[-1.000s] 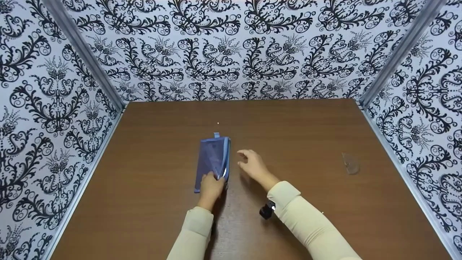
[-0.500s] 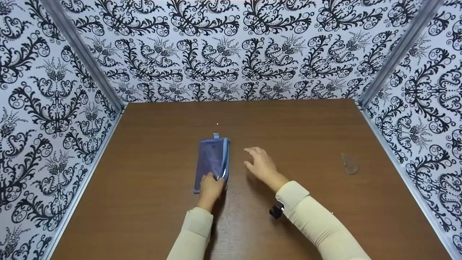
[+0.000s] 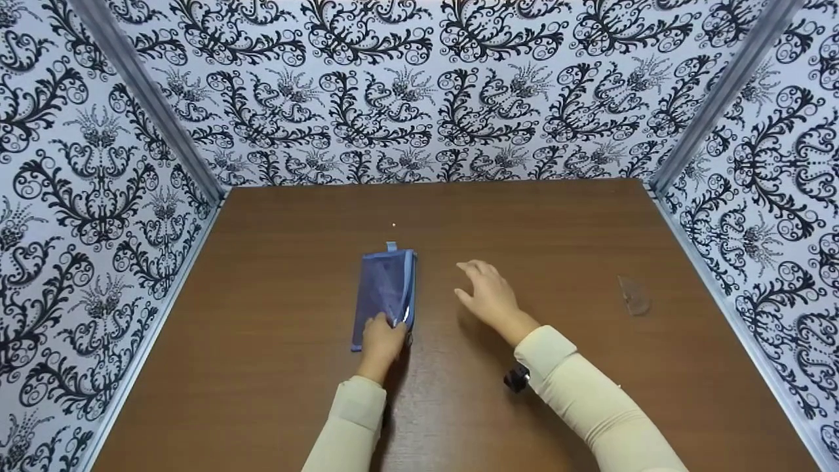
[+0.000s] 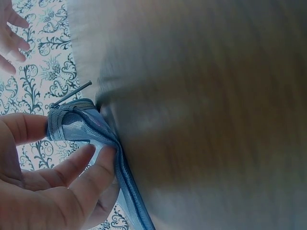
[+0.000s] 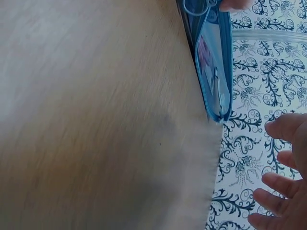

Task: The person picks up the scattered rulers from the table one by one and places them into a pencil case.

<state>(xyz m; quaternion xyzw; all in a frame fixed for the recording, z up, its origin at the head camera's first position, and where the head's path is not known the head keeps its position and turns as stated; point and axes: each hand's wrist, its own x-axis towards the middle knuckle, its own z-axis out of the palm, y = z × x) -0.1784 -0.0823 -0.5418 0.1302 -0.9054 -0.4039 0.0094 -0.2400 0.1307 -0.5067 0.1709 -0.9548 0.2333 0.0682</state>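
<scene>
A blue see-through zip pouch [image 3: 383,282] lies on the brown table, its zipped side facing right. My left hand [image 3: 382,341] holds it by its near end, thumb and fingers on the zipper edge [image 4: 122,163]. Seen from the right wrist, the pouch mouth [image 5: 214,72] gapes, and something pink and a thin shiny item show inside. My right hand [image 3: 491,298] hovers to the right of the pouch, fingers spread and holding nothing. Farther right lies a clear half-round plate [image 3: 634,295], like a protractor.
Patterned walls [image 3: 419,92] stand at the back and both sides of the table [image 3: 295,406]. A small black device [image 3: 516,378] hangs at the right wrist. A tiny bright speck [image 3: 394,225] shows beyond the pouch.
My right hand has moved right, away from the pouch, and its fingers have spread a little. The left hand and the pouch stay in place.
</scene>
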